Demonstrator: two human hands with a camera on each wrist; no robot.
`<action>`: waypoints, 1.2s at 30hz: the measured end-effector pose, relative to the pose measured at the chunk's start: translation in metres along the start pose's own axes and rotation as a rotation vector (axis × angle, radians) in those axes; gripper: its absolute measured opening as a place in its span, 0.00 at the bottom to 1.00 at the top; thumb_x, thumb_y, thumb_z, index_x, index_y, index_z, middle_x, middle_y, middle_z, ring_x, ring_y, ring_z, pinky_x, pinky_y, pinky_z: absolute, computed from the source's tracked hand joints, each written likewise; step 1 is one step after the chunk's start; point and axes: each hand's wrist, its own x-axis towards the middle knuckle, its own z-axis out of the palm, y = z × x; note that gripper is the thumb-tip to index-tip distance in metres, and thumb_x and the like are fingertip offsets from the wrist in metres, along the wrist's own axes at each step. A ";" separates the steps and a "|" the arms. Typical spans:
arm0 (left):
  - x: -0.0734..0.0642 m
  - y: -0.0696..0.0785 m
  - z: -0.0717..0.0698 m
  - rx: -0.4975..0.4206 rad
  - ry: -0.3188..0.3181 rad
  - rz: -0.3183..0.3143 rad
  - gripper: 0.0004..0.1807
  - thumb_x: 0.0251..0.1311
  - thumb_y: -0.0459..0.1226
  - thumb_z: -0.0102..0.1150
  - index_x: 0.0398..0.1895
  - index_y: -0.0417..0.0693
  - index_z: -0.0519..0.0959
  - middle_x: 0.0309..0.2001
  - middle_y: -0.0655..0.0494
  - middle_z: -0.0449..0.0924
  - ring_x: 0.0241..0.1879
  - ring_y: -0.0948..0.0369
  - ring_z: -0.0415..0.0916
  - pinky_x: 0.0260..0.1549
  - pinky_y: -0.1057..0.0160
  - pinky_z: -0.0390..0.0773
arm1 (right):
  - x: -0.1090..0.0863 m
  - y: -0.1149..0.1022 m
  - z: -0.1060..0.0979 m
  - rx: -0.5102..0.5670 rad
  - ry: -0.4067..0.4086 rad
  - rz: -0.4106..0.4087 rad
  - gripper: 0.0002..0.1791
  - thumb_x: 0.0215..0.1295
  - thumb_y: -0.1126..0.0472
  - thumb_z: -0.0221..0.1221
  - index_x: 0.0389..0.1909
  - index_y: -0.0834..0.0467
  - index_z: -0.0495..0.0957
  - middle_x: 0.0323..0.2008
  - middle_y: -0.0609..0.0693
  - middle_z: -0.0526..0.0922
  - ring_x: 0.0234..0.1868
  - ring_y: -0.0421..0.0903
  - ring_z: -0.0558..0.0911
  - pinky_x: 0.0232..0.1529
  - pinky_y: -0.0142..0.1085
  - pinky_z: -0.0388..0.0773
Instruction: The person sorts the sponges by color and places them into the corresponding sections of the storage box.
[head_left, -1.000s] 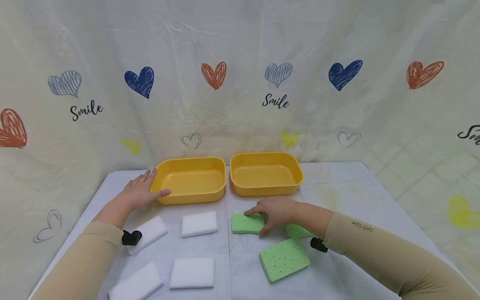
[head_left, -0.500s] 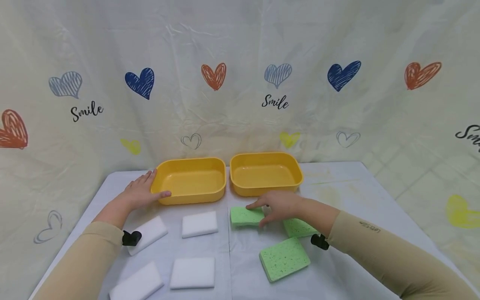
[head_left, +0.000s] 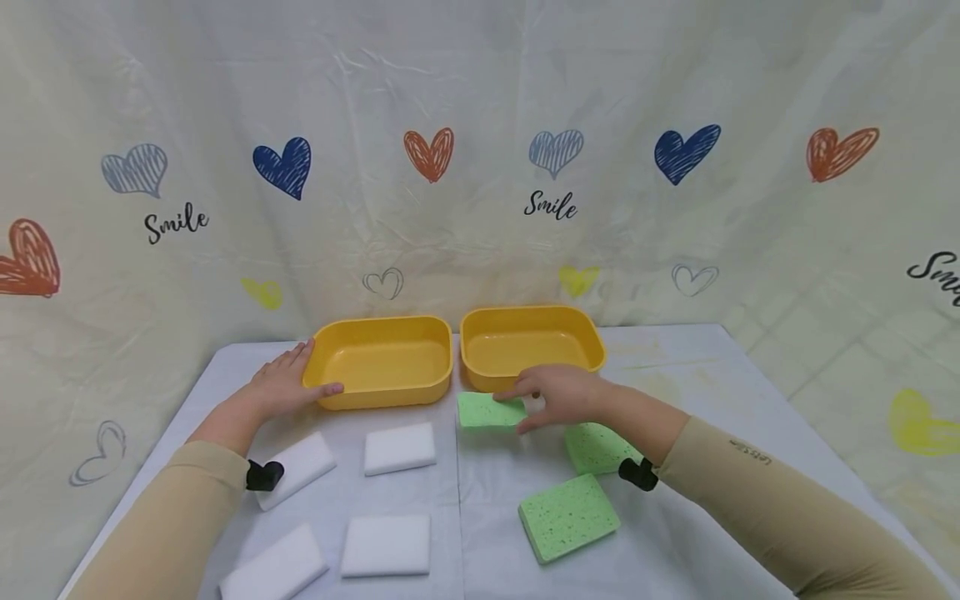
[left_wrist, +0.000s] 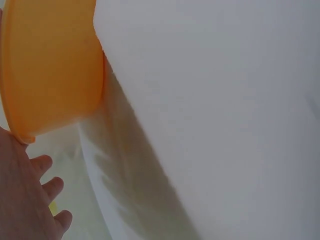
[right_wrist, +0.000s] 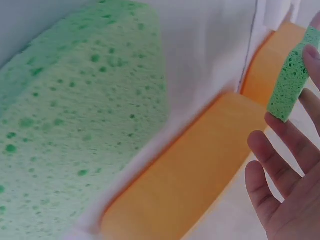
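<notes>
Between its thumb and fingers my right hand (head_left: 566, 394) pinches a light green sponge (head_left: 486, 410), lifted just in front of the right yellow tray (head_left: 532, 379). In the right wrist view the thumb lies on one face of this sponge (right_wrist: 291, 75) and fingers are behind it. My left hand (head_left: 283, 383) rests with spread, fairly straight fingers on the left end of the left yellow tray (head_left: 382, 395). The left wrist view shows that tray's wall (left_wrist: 55, 65) beside the hand (left_wrist: 22, 190). Inside, both trays hold nothing.
Two more green sponges, one angled in front (head_left: 568, 517) and one under the right forearm (head_left: 596, 448), lie on the white-covered table (head_left: 675, 375). Several white sponges (head_left: 399, 448) lie on the left half. A curtain printed with hearts (head_left: 480, 233) hangs close behind the trays.
My right hand has raised the green sponge off the table and carried it away from me to the right tray's front. My left hand stays at the left tray.
</notes>
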 end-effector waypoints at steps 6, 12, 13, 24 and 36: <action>0.000 0.000 0.001 -0.023 -0.004 -0.014 0.68 0.53 0.76 0.47 0.78 0.34 0.35 0.75 0.26 0.39 0.72 0.30 0.38 0.68 0.30 0.39 | 0.010 -0.003 -0.009 0.068 0.037 0.029 0.30 0.56 0.44 0.71 0.62 0.38 0.78 0.51 0.40 0.81 0.45 0.45 0.78 0.47 0.39 0.76; 0.001 -0.001 0.001 -0.035 -0.004 -0.017 0.68 0.53 0.75 0.48 0.78 0.34 0.36 0.76 0.28 0.39 0.73 0.31 0.38 0.68 0.31 0.39 | 0.031 -0.007 -0.017 0.099 0.077 0.019 0.30 0.57 0.47 0.71 0.62 0.39 0.78 0.51 0.41 0.81 0.47 0.48 0.79 0.48 0.39 0.76; 0.001 -0.001 0.001 -0.038 -0.003 -0.015 0.68 0.53 0.75 0.49 0.78 0.34 0.36 0.76 0.29 0.39 0.73 0.31 0.38 0.68 0.31 0.39 | 0.035 -0.008 -0.018 0.104 0.083 0.021 0.29 0.57 0.47 0.71 0.62 0.39 0.78 0.51 0.41 0.81 0.47 0.49 0.79 0.49 0.39 0.76; 0.002 -0.002 0.003 -0.059 0.017 -0.004 0.69 0.52 0.76 0.49 0.78 0.34 0.37 0.75 0.28 0.41 0.73 0.32 0.39 0.69 0.32 0.41 | 0.097 -0.023 -0.022 0.131 0.046 0.120 0.30 0.58 0.40 0.68 0.64 0.33 0.76 0.49 0.44 0.80 0.42 0.45 0.76 0.43 0.38 0.74; 0.005 -0.003 0.005 -0.029 0.027 -0.021 0.66 0.55 0.73 0.52 0.78 0.35 0.37 0.76 0.30 0.40 0.73 0.33 0.39 0.69 0.33 0.41 | 0.172 -0.057 -0.006 0.031 -0.012 0.110 0.29 0.62 0.39 0.65 0.65 0.38 0.75 0.62 0.44 0.78 0.59 0.46 0.75 0.65 0.42 0.69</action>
